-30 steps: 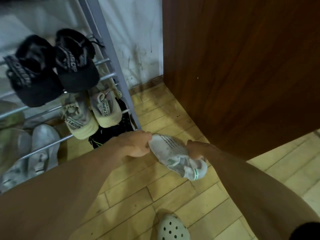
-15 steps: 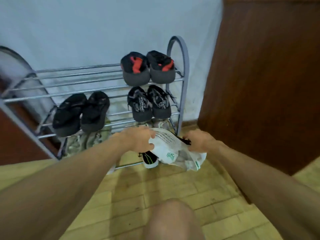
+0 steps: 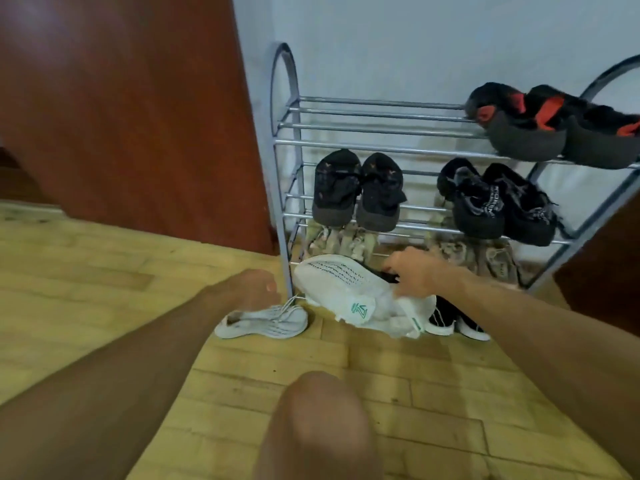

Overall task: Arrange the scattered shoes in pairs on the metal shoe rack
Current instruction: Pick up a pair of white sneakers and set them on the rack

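The metal shoe rack (image 3: 284, 202) stands against the wall. My right hand (image 3: 420, 273) is shut on a white knit sneaker with a green logo (image 3: 341, 285), holding it sole-up and tilted in front of the rack's lowest shelf. Its mate, a second white sneaker (image 3: 263, 322), lies on its side on the wooden floor just left of the rack's leg. My left hand (image 3: 256, 289) hovers right above that sneaker with loosely curled fingers and nothing in it.
The rack holds black-and-red slippers (image 3: 540, 128) on top, two black pairs (image 3: 358, 192) (image 3: 500, 207) in the middle, and beige shoes (image 3: 343, 241) below. A black-and-white pair (image 3: 457, 322) sits at the bottom. A brown door (image 3: 138, 116) is at the left, and my knee (image 3: 325, 427) is in the foreground.
The view swung left to the rack's other end. My left hand let go of the white sneaker and moved down-left over the second one; my right hand still holds the first.
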The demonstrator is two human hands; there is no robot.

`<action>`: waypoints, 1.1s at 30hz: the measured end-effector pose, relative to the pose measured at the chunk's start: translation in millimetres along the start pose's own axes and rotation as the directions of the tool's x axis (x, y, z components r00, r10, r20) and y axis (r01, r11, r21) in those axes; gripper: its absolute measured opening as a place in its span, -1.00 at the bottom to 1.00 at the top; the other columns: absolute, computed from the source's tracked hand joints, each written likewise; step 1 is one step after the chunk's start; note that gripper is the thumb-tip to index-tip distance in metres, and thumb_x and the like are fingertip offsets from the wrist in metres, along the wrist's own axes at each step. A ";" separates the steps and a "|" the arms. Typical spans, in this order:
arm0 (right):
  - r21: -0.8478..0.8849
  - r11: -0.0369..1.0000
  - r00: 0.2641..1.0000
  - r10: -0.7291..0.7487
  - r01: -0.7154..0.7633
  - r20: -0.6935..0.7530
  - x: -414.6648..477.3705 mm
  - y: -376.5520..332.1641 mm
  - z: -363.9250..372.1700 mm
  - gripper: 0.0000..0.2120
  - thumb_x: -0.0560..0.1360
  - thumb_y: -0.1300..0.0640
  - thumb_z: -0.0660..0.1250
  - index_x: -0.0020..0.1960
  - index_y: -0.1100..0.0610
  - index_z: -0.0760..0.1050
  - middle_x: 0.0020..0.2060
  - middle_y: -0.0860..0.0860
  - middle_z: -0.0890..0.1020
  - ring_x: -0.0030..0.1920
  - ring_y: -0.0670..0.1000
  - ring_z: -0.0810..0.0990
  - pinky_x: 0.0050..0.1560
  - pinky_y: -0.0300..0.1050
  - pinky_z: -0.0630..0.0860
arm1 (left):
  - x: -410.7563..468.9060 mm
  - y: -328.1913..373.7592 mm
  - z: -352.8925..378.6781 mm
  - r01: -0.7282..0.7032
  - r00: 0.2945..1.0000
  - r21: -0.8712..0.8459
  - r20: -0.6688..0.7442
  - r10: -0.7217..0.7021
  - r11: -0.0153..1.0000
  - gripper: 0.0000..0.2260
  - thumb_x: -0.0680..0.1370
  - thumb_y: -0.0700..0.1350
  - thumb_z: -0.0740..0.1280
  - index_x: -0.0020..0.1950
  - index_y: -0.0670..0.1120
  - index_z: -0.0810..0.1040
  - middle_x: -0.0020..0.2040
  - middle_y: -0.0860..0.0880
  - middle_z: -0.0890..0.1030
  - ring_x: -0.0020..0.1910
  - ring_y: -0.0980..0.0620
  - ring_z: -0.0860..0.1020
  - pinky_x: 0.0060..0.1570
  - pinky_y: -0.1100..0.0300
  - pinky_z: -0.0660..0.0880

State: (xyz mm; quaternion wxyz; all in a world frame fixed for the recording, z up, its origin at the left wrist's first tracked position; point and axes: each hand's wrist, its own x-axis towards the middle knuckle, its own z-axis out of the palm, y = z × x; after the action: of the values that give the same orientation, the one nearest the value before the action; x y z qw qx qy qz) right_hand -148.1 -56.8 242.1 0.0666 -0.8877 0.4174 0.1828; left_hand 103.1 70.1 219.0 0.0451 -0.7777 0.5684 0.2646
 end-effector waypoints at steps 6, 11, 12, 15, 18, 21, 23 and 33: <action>0.015 0.996 0.993 -0.088 0.088 0.076 71.4 -63.6 15.3 -0.62 0.43 0.17 0.36 0.23 0.15 0.51 0.08 0.10 0.62 0.06 0.11 0.60 0.05 -0.02 0.57 | 50.1 -85.4 43.9 0.132 0.991 -0.073 0.037 -0.129 0.989 -0.64 0.57 -0.03 0.23 0.34 -0.10 0.46 0.33 -0.12 0.47 0.26 -0.08 0.47 0.22 0.13 0.43; -0.152 0.973 0.977 -0.154 0.175 0.145 114.5 -105.1 37.1 -0.71 0.47 0.29 0.23 0.16 0.15 0.52 0.00 0.09 0.62 -0.06 0.08 0.59 -0.12 -0.09 0.52 | 100.7 -135.9 86.1 0.183 0.982 -0.097 0.065 -0.178 0.978 -0.65 0.55 -0.03 0.24 0.30 -0.13 0.47 0.31 -0.12 0.47 0.25 -0.12 0.48 0.23 0.09 0.42; -0.172 0.965 0.972 -0.168 0.197 0.167 121.3 -109.2 44.9 -0.71 0.47 0.29 0.24 0.17 0.14 0.50 0.03 0.09 0.62 -0.03 0.08 0.59 -0.10 -0.08 0.51 | 110.3 -142.7 93.4 0.201 0.978 -0.099 0.067 -0.195 0.975 -0.63 0.56 -0.02 0.22 0.33 -0.12 0.45 0.34 -0.13 0.45 0.27 -0.13 0.46 0.26 0.08 0.40; -0.179 0.956 0.950 -0.183 0.232 0.253 138.8 -112.5 69.0 -0.75 0.47 0.28 0.27 0.14 0.15 0.48 0.07 0.12 0.59 0.08 0.13 0.58 -0.05 -0.06 0.42 | 138.2 -155.8 113.9 0.268 0.963 -0.026 0.027 -0.267 0.963 -0.54 0.59 0.00 0.16 0.48 -0.06 0.28 0.52 -0.09 0.22 0.47 -0.13 0.25 0.45 -0.03 0.12; -0.206 0.944 0.937 -0.194 0.259 0.289 151.1 -115.2 91.0 -0.90 0.47 0.26 0.30 -0.03 0.14 0.47 -0.03 0.13 0.58 0.06 0.14 0.59 0.00 -0.04 0.38 | 159.8 -163.9 133.5 0.285 0.957 0.033 0.052 -0.286 0.958 -0.45 0.60 0.01 0.12 0.57 -0.03 0.05 0.61 -0.06 -0.09 0.58 -0.12 -0.05 0.51 -0.09 -0.09; -0.245 0.928 0.935 -0.206 0.281 0.290 158.0 -116.5 110.0 -0.80 0.48 0.23 0.34 0.10 0.17 0.52 0.07 0.09 0.58 0.11 0.11 0.55 0.09 0.00 0.40 | 176.9 -169.9 148.3 0.312 0.944 -0.026 0.118 -0.307 0.950 -0.40 0.61 -0.02 0.11 0.59 -0.05 -0.08 0.60 -0.05 -0.21 0.58 -0.12 -0.08 0.52 -0.09 -0.03; -0.259 0.926 0.939 -0.202 0.276 0.279 160.0 -114.4 116.5 -0.76 0.51 0.20 0.31 0.17 0.17 0.51 0.15 0.10 0.53 0.18 0.11 0.50 0.16 -0.01 0.38 | 184.0 -174.6 153.8 0.347 0.933 -0.064 0.128 -0.338 0.936 -0.39 0.61 0.02 0.11 0.59 -0.05 -0.09 0.60 -0.03 -0.20 0.56 -0.15 0.07 0.47 -0.09 0.14; -0.214 0.967 0.941 -0.060 0.137 0.332 161.6 -128.2 114.4 -0.56 0.51 0.15 0.32 0.36 0.03 0.35 0.24 0.16 0.45 0.25 0.26 0.47 0.23 0.25 0.46 | 158.0 -177.7 189.1 0.531 0.840 -0.036 0.153 -0.520 0.847 -0.63 0.56 -0.05 0.19 0.35 -0.11 0.41 0.31 -0.12 0.48 0.31 -0.13 0.45 0.29 -0.01 0.28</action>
State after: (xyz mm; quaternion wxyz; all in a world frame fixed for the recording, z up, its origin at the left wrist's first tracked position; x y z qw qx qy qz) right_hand 13.8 -59.2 70.6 0.0383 -0.8672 0.3312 0.3699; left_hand 230.1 66.4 -57.0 0.1252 -0.8848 0.3184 0.3165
